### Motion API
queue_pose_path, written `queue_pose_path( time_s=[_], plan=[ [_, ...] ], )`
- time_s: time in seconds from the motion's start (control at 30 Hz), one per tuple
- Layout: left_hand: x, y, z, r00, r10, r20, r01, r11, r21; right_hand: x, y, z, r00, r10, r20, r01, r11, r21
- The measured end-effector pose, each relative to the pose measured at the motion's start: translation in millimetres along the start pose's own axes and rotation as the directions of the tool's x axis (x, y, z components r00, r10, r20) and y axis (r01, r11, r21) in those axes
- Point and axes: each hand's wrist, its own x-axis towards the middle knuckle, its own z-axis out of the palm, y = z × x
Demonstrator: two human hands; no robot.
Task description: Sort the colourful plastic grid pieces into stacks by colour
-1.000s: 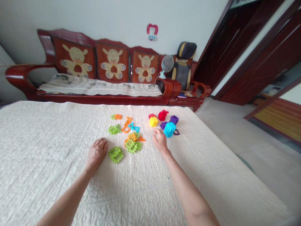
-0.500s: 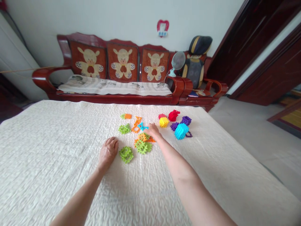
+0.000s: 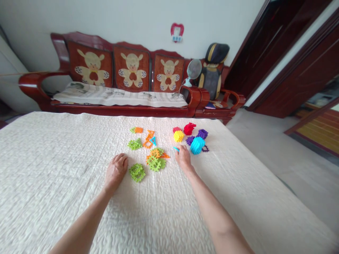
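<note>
My right hand (image 3: 183,157) is closed on a thin light-blue interlocking plastic piece (image 3: 176,149), its tip poking out to the left of the fingers. Just beyond that hand stands a stack of light-blue pieces (image 3: 197,145). My left hand (image 3: 117,168) rests on the cloth, fingers curled in, with nothing visible in them. Right of it lies a green cluster (image 3: 137,173), and farther on a mixed pile of green and orange pieces (image 3: 156,160). Between the hands, farther back, a small blue triangle piece (image 3: 153,140) lies against orange frame pieces (image 3: 148,144).
A quilted cream cloth (image 3: 66,158) covers the table. Yellow pieces (image 3: 178,136), red pieces (image 3: 189,128) and purple pieces (image 3: 202,134) sit at the back right. More green pieces (image 3: 135,144) lie at the back left. Beyond the table stands a wooden sofa (image 3: 127,111).
My right hand has moved right, away from the orange frames, carrying a light-blue piece. A blue triangle stays behind there. My left hand keeps its place on the cloth; the view has shifted slightly.
</note>
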Motion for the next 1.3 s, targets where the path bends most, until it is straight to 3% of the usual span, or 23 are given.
queue_pose_path(
  time_s=[0.13,0.4,0.53,0.63,0.73,0.93,1.3],
  plan=[
    [-0.4,-0.5,-0.1,1.0,0.0,0.009,0.0,1.0,0.003,-28.3,25.1,-5.8,0.998,-0.001,-0.063,0.002,1.0,0.024],
    [-0.8,-1.6,-0.1,1.0,0.014,0.012,-0.014,1.0,0.017,-46.0,28.0,-16.4,1.0,0.0,0.031,-0.004,0.99,0.143],
    [-0.8,-2.2,-0.3,1.0,0.008,0.02,-0.009,1.0,0.007,-28.3,30.8,-25.7,0.981,-0.113,0.157,0.085,0.981,0.177],
    [-1.0,-2.0,-0.3,1.0,0.002,0.018,-0.002,1.0,0.001,-12.8,30.6,-31.8,0.924,-0.219,0.312,0.162,0.967,0.198],
    [-1.0,-1.3,-0.9,1.0,0.003,0.015,-0.003,1.0,0.001,-3.5,28.8,-34.4,0.897,-0.206,0.391,0.167,0.977,0.132],
    [-0.1,1.2,-2.9,1.0,-0.003,0.03,0.003,1.0,-0.002,-7.2,28.6,-32.9,0.924,-0.038,0.381,0.06,0.997,-0.045],
    [0.5,2.4,-2.8,0.999,-0.013,0.034,0.013,1.0,-0.007,-16.5,39.3,-30.6,0.946,-0.055,0.32,0.043,0.998,0.045]
  ],
)
